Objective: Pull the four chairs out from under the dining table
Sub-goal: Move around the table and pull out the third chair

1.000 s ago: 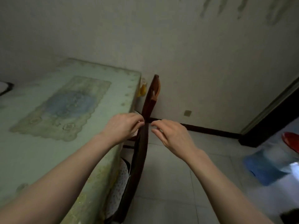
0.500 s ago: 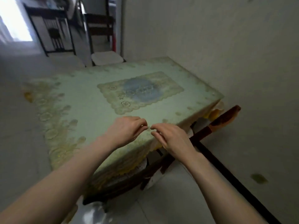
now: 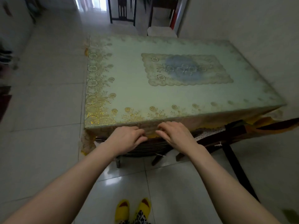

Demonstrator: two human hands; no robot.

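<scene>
Both hands out front at near edge of dining table (image 3: 129, 88). Left hand (image 3: 127, 139) and right hand (image 3: 176, 135) palm-down, fingers curled over top rail of dark chair (image 3: 145, 146) tucked under near side; can't tell if grip is actually closed. Second chair (image 3: 226, 135) near right corner, angled, partly under. Two more chairs at far end: far left chair (image 3: 123, 12), far right chair (image 3: 161, 16). Yellow slippers (image 3: 132, 210) on tile floor (image 3: 40, 110) below.

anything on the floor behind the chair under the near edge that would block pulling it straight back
Only the person's own feet in yellow slippers stand on the tiles behind the near chair. The other chair sits off to the right, out of that path. Both hands, left hand and right hand, hover at the top rail.
</scene>
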